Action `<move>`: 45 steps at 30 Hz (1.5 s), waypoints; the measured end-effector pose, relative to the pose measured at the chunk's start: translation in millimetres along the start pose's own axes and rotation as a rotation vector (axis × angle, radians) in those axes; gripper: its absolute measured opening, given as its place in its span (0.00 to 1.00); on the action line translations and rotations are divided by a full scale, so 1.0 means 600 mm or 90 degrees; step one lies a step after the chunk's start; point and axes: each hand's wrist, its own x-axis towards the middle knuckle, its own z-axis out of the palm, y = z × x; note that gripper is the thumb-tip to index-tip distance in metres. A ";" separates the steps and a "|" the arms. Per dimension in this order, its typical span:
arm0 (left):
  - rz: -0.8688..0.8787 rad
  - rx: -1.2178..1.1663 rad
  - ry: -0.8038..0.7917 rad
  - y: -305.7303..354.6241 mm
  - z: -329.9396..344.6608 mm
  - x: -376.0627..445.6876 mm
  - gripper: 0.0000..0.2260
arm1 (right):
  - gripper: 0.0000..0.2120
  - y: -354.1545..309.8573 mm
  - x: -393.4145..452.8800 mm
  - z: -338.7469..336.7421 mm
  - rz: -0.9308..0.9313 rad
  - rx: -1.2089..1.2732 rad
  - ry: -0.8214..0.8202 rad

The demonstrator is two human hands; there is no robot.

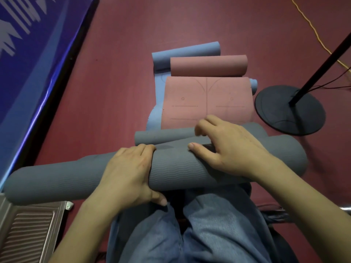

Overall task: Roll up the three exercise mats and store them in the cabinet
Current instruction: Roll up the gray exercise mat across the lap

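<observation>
Underfoot, a dark red floor (117, 54) fills most of the view, bordered along its left edge by a blue banner (28, 54) with pale markings. At the right edge stands a black round stand base (281, 118) with a pole rising from it, and a yellow cable (311, 29) trails across the floor behind it. A ribbed metal panel (28, 234) sits in the lower left corner.

Across the person's jeans (209, 224) lies the grey mat (57, 179), mostly rolled, its long axis running left to right, with the right end tilted slightly away. Its loose end curls ahead of the main roll. The left hand (129, 173) grips the roll, fingers curled over the top and thumb beneath. The right hand (228, 147) rests on the roll, its fingers bent over the loose end and the thumb lying along the seam.

Beyond, the pink mat (207, 103) lies partly unrolled on the blue mat (157, 95), both with far ends curled into rolls.
</observation>
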 end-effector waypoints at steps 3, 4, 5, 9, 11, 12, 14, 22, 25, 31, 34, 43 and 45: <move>0.004 0.011 -0.036 0.000 -0.011 0.009 0.51 | 0.19 -0.002 0.004 -0.001 0.010 -0.017 -0.010; 0.004 0.008 -0.042 0.000 -0.013 0.010 0.50 | 0.20 -0.005 0.007 -0.003 0.022 -0.016 -0.029; 0.004 0.005 -0.045 0.000 -0.015 0.012 0.50 | 0.21 -0.011 0.009 -0.007 0.030 -0.027 -0.051; 0.002 0.000 -0.049 0.002 -0.021 0.017 0.46 | 0.30 -0.050 0.004 -0.028 0.040 -0.126 -0.113; -0.003 -0.001 -0.051 0.001 -0.021 0.018 0.46 | 0.34 -0.070 -0.006 -0.030 0.042 -0.190 -0.147; -0.003 -0.005 -0.045 0.000 -0.020 0.016 0.46 | 0.36 -0.077 -0.009 -0.025 0.037 -0.222 -0.161; -0.003 -0.018 -0.030 -0.002 -0.014 0.011 0.45 | 0.41 -0.082 -0.014 -0.006 0.031 -0.265 -0.188; -0.006 -0.021 -0.034 0.009 -0.036 -0.007 0.37 | 0.31 -0.074 -0.038 -0.005 0.018 -0.219 -0.153; 0.006 -0.033 -0.045 0.008 -0.042 -0.020 0.38 | 0.31 -0.083 -0.047 -0.014 0.003 -0.218 -0.158; 0.000 -0.057 -0.118 0.017 -0.040 -0.040 0.36 | 0.31 -0.093 -0.069 -0.016 0.039 -0.171 -0.223; -0.013 -0.117 -0.142 0.007 -0.037 -0.025 0.39 | 0.34 -0.087 -0.043 -0.016 0.063 -0.179 -0.261; 0.063 -0.201 -0.044 -0.024 -0.030 0.018 0.45 | 0.40 -0.045 0.050 -0.029 0.099 -0.088 -0.409; 0.068 -0.206 0.009 -0.024 -0.028 0.012 0.42 | 0.41 -0.038 0.058 -0.030 0.113 -0.056 -0.435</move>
